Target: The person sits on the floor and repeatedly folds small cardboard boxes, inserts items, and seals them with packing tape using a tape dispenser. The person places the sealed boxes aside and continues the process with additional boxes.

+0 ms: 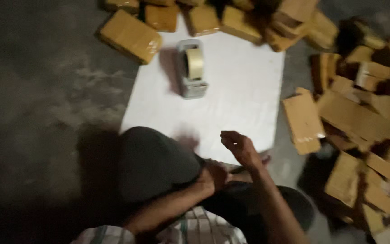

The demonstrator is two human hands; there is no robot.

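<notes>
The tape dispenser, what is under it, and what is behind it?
The tape dispenser stands on a white sheet on the floor. Behind it lie tan wrapped packets. The sheet hides the floor beneath.

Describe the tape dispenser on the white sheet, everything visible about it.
The tape dispenser is a grey desk type, plastic by the look, with a heavy oblong base. A roll of pale tan tape stands upright in its cradle. It sits on the far part of the white sheet, lengthwise away from the person, casting a shadow to its left. Nothing else touches it; both hands are well short of it.
</notes>
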